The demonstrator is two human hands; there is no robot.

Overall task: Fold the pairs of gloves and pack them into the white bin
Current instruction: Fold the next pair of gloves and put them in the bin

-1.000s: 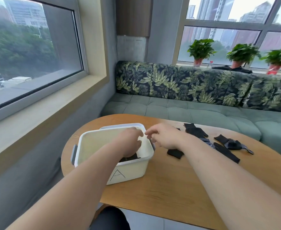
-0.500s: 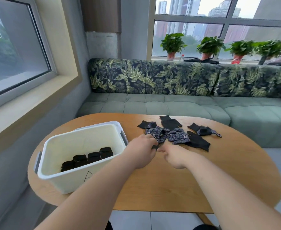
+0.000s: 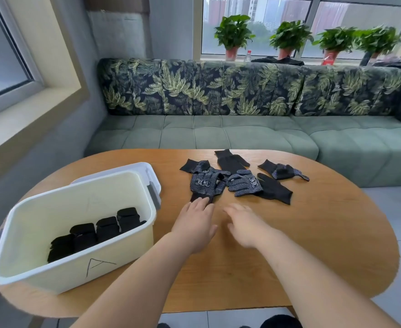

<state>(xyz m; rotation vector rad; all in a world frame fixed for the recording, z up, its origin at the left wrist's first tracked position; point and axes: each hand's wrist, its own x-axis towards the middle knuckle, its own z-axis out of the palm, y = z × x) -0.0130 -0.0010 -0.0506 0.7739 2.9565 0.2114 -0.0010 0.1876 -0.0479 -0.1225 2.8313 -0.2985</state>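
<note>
The white bin (image 3: pixel 52 278), marked with an "A", stands on the left of the wooden table (image 3: pixel 289 245). Several folded black gloves (image 3: pixel 104 228) lie in a row inside it. Loose black gloves are heaped at the table's middle: a dotted glove (image 3: pixel 206 184), a second dotted glove (image 3: pixel 244 184), a plain one (image 3: pixel 275 189), another behind (image 3: pixel 230 159) and a crumpled one (image 3: pixel 282 171) to the right. My left hand (image 3: pixel 194 223) lies with straight fingers on the cuff of the nearest dotted glove. My right hand (image 3: pixel 244 223), blurred, hovers open just right of it and holds nothing.
A pale lid (image 3: pixel 145 166) pokes out behind the bin. A green sofa (image 3: pixel 218 136) with leaf-patterned cushions runs behind the table. Potted plants (image 3: pixel 232 36) stand on the window sill above it. The table's near edge (image 3: pixel 218 308) is by my body.
My left hand came out of the bin, and both hands moved right to the loose gloves. My hands were bunched together at the nearest glove's cuff; now they have spread apart.
</note>
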